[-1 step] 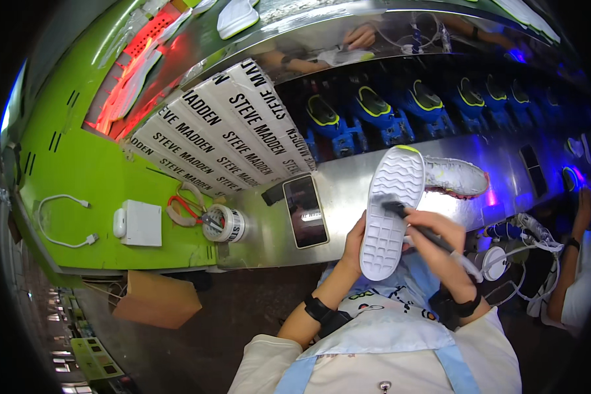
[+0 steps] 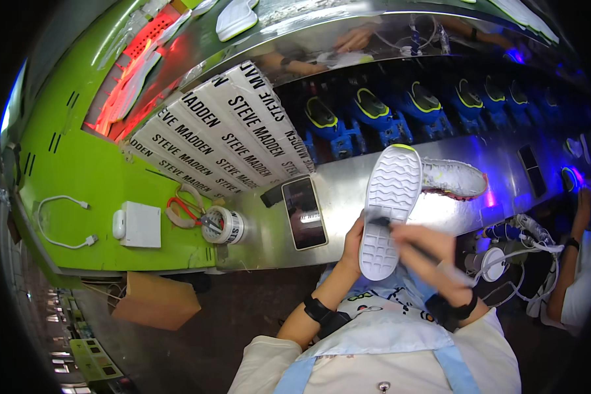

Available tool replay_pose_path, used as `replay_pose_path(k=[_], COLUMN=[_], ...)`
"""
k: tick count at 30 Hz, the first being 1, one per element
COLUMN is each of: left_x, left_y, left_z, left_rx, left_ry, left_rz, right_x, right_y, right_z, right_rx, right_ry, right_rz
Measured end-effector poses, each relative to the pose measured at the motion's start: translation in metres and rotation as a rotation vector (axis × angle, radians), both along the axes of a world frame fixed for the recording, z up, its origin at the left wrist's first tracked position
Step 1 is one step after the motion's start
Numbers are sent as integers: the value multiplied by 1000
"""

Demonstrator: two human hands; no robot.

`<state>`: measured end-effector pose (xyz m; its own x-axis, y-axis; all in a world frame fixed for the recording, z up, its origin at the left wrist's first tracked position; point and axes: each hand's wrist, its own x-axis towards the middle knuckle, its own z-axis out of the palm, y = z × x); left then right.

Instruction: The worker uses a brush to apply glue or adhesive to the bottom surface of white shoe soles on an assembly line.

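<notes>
My left hand (image 2: 354, 248) grips a white shoe sole (image 2: 394, 177) by its left edge, over the front of the metal bench. The sole's upturned face has wavy ridges at the far end and a grid of squares at the near end. Blurred by motion, my right hand (image 2: 433, 253) closes round a dark-headed brush (image 2: 410, 241), whose head touches the middle of the sole. Behind the sole, a white shoe upper (image 2: 454, 178) with a reddish lower edge lies on the bench.
Left of the sole are a phone (image 2: 304, 213), a tape roll (image 2: 223, 225), red-handled scissors (image 2: 185, 209) and a printed box (image 2: 223, 134). Blue shoe holders (image 2: 381, 118) line the back. At right are a white-lidded cup (image 2: 492, 264), hoses and another person's arm (image 2: 574, 230).
My right hand and the brush have shifted slightly left and nearer to me along the sole. The left hand keeps its hold, with the sole almost unmoved.
</notes>
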<state>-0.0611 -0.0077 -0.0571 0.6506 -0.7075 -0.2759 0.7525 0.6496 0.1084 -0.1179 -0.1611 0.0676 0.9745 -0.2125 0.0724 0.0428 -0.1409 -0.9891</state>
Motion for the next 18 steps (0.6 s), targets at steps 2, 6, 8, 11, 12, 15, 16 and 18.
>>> replay_pose_path(k=[2,6,8,11,12,15,16,18], left_x=[10,25,35,42,47,53,56,61], left_y=[-1,4,5,11,8,5,4,3], left_z=[-1,15,26,49,54,59,62,57], left_rx=[-313,-177,-357,-79,-12,188,327,387], left_ry=[-203,-246,-254,-227,-201,-379,-585,-441], left_rz=[-83,54,-117,-190,-298,-517,-616,-723], right_x=[-15,6,-2,-3,1,0,1,7], right_y=[10,4,2,-5,-8,-11,-14,-23], right_z=[-3,1,-4,8,12,12,13,20], right_rx=[-255,-198,-205,-33,10,-202,-311,-288], right_ry=[-286,-179,-230,-17,51,-175,-239,-146], right_rz=[428,316,577,663,626,695,815,830])
